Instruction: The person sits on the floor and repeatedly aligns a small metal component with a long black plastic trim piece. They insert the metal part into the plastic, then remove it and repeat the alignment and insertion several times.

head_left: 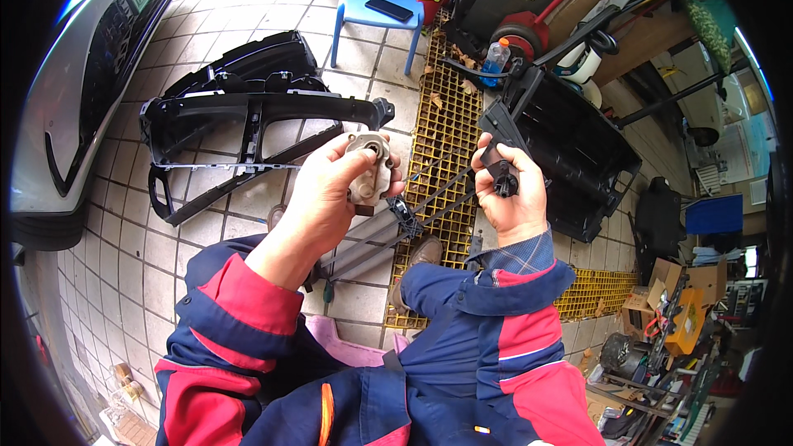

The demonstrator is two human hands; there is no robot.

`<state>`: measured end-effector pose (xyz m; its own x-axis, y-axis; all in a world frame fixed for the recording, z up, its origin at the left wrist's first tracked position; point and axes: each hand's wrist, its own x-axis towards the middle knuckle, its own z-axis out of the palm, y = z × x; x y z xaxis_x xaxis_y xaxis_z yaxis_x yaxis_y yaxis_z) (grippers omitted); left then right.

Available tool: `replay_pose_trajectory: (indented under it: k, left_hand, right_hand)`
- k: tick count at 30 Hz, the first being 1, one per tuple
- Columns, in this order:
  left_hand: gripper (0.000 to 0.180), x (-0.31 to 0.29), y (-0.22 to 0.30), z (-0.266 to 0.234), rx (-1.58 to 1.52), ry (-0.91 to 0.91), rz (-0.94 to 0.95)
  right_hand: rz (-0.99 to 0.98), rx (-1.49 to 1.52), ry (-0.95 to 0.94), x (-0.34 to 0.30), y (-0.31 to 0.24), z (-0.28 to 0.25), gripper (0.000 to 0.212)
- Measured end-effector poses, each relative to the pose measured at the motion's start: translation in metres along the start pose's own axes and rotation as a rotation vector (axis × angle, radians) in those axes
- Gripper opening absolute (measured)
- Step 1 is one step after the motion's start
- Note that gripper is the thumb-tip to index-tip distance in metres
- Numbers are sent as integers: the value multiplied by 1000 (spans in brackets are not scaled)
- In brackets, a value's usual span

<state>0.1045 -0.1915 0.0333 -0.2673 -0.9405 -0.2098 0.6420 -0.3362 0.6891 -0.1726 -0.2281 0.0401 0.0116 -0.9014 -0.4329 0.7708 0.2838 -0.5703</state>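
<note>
My left hand (320, 186) is closed around a pale grey cast-metal housing (366, 190) with a round opening near its top. The thumb presses beside that opening, and the fingers wrap behind the part. Held apart from it, to the right, my right hand (519, 206) grips a small black plastic part with a connector-like end (502, 177). Its exact kind does not show. Below and between the hands, a long grey panel with black rods (372, 235) lies near my boots, partly hidden by my left arm.
Black plastic car frames (256, 107) lie on the tiled floor at left, beside a silver car (74, 74). A blue chair (380, 0) holds a phone. Yellow grating (446, 132) crosses the floor. A black panel (570, 149), an orange-capped bottle (496, 58) and boxes (652, 301) are at right.
</note>
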Motion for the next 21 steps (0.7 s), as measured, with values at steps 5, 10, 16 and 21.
replay_pose_trajectory:
  k: [5,10,16,21]
  left_hand:
    - [46,-2,1,0,14,14,-34]
    - [51,-2,-1,0,-41,-13,-41]
    - [52,-1,-2,1,-95,6,-63]
    - [51,-1,-4,0,-84,-36,-48]
  right_hand:
    - [8,7,-15,0,0,-1,36]
    - [22,17,-27,1,-1,-2,36]
    - [16,25,-14,2,0,-2,34]
    - [9,24,-16,2,0,-1,34]
